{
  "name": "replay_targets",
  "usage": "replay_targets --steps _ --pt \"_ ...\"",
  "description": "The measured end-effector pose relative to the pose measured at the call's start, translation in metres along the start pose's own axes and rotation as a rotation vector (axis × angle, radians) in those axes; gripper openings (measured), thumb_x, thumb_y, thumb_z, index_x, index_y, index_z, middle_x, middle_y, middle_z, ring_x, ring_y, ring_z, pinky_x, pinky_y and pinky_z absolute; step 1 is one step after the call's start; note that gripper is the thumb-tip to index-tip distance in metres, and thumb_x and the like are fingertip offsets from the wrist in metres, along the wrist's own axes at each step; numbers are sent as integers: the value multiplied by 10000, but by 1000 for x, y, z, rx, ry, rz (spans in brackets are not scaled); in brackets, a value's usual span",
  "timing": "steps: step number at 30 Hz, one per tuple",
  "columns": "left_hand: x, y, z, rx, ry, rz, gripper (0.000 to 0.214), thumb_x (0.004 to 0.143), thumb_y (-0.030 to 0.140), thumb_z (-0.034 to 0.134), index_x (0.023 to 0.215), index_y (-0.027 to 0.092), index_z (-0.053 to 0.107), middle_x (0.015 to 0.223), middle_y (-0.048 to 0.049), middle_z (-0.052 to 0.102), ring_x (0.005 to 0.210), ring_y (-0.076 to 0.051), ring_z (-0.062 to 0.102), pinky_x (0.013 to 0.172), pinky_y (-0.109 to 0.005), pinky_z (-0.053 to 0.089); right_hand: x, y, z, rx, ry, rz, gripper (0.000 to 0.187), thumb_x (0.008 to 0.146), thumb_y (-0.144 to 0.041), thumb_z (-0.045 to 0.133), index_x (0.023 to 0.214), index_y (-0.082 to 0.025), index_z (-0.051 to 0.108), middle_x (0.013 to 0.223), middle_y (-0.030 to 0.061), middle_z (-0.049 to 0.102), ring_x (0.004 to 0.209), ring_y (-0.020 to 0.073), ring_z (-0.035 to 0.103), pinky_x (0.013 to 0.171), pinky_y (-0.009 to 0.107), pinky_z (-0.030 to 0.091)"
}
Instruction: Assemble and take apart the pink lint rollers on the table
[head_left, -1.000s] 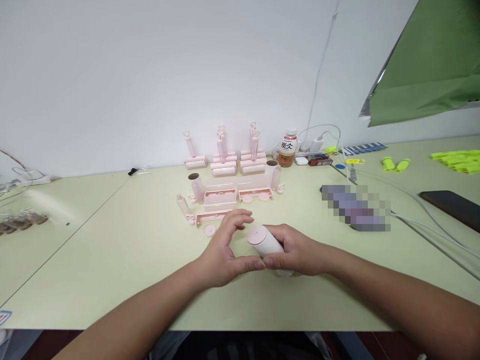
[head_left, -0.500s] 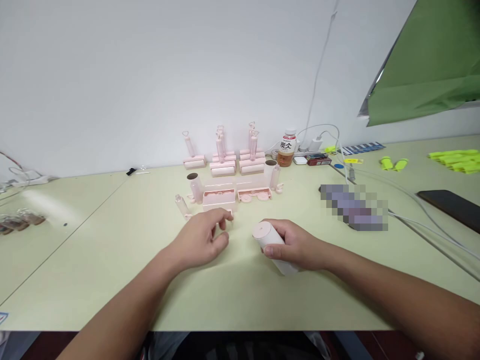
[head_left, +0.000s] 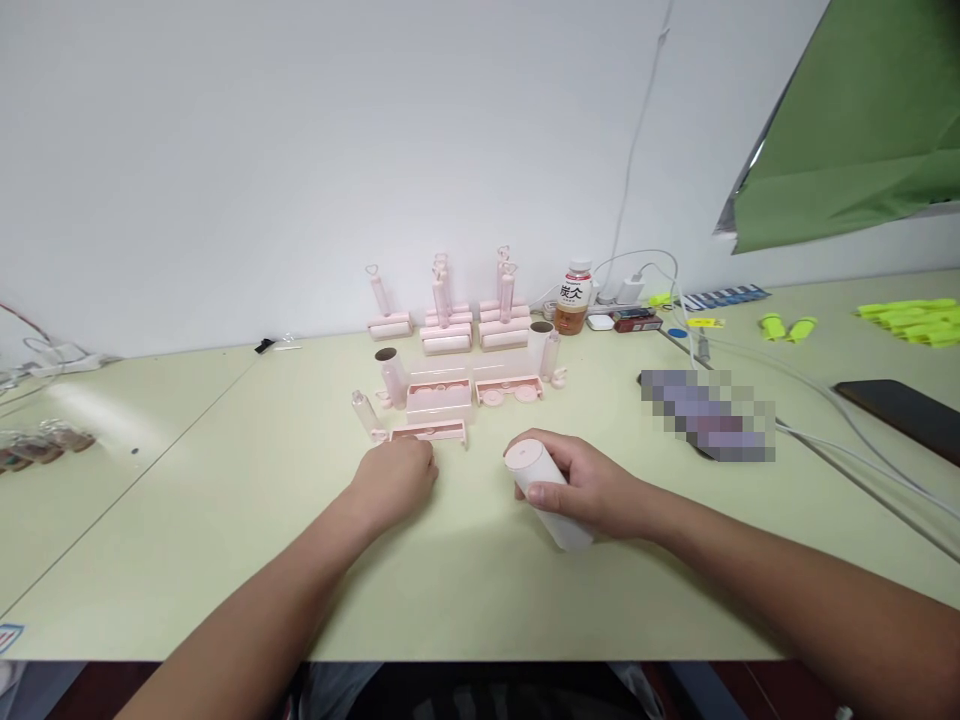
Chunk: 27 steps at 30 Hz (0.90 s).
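My right hand (head_left: 592,485) is wrapped round a white lint roller roll (head_left: 556,510), which leans with its pink end cap (head_left: 524,454) facing up and toward the left. My left hand (head_left: 397,478) rests at the table, its fingers curled down and closed. Just beyond its knuckles lies a pink roller frame (head_left: 442,430). What the left fingers hold, if anything, is hidden under the hand. Close by on the left, a clear pink handle tube (head_left: 364,412) leans. Behind these sit an open pink case (head_left: 439,400) and another pink case part with round discs (head_left: 508,392).
Several pink rollers with upright handles (head_left: 446,335) stand along the wall. Two white paper rolls (head_left: 538,345) (head_left: 391,378) stand upright in front. To the right are a drink bottle (head_left: 573,298), cables, a blurred purple item (head_left: 705,415) and a black phone (head_left: 904,405).
My left hand has moved slightly down and left, and its fingers have gone from spread to curled. The pink frame behind it now shows. My right hand keeps the roll almost in place.
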<state>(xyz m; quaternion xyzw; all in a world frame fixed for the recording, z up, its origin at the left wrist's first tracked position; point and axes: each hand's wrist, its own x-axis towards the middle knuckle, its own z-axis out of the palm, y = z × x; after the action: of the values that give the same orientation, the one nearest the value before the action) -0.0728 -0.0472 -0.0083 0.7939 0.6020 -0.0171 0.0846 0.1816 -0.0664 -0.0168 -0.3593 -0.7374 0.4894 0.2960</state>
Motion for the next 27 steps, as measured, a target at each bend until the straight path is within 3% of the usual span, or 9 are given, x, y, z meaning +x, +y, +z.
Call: replay_targets --steps 4,8,10,16,19,23,27 --pt "-4 7 -3 -153 14 141 233 853 237 456 647 186 552 821 -78 605 652 -203 570 597 -317 389 1 2 0 22 60 23 398 779 -538 668 885 -174 546 792 12 558 704 163 513 604 258 377" --pt "-9 12 -9 -487 71 303 228 898 343 489 742 193 562 1037 -66 599 905 -211 599 773 -332 459 3 2 -1 33 106 2 387 765 -523 688 837 -173 538 737 -22 480 653 128 440 570 240 334" --pt "-9 12 -10 -648 60 323 248 912 366 495 741 195 548 1031 -52 616 954 -204 588 799 -327 455 4 1 -1 57 116 -1 397 762 -530 690 827 -170 536 718 -32 449 641 120 413 558 237 319" --pt "-6 14 -7 -1137 -129 218 225 833 351 647 741 176 541 789 -20 641 699 -134 585 660 -283 476 4 0 -2 129 185 13 417 761 -540 695 862 -163 546 722 -28 465 640 119 431 541 237 337" --pt "-5 16 -10 -1331 -165 162 245 752 307 743 757 171 540 718 -3 651 641 -121 608 637 -271 510 4 1 -2 220 255 52 462 766 -536 696 1023 -185 541 724 -34 484 604 120 464 488 231 370" --pt "-3 18 -14 -1525 -148 72 271 688 296 805 722 149 580 686 6 648 670 -127 654 702 -282 553 6 4 -3 411 366 120 607 757 -514 718 1235 -253 450 742 -44 504 584 150 550 445 273 493" --pt "-1 19 -11 -1707 -39 -14 292 701 322 803 708 152 565 774 -30 705 782 -151 693 797 -308 564 8 5 -6 618 403 131 460 711 -461 782 1020 -233 528 826 -15 544 712 176 629 585 351 608"
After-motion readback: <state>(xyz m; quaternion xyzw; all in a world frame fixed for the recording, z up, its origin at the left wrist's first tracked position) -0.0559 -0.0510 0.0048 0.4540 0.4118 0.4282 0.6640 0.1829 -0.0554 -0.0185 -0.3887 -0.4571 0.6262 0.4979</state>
